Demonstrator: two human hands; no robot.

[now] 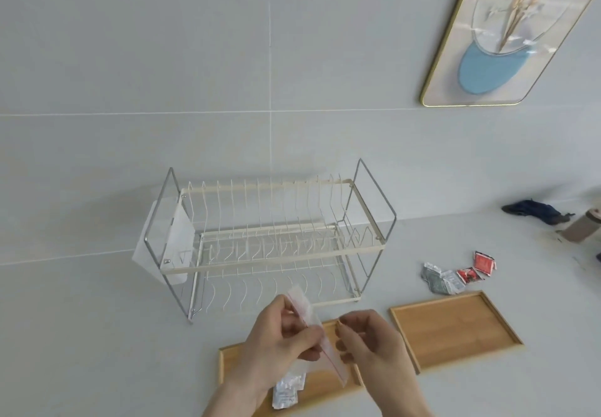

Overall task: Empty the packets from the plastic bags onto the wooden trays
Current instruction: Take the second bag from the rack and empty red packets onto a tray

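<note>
A clear bag is pinched between the left hand and right hand above the near tray, where silver packets already lie. The far tray is bare. Beyond it, loose packets lie on the counter, still untrayed.

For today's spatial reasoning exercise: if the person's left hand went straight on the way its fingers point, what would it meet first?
The left hand points right, and its fingers already pinch the plastic bag. Beyond the bag, it would probably meet the right hand, though depth is unclear.
</note>
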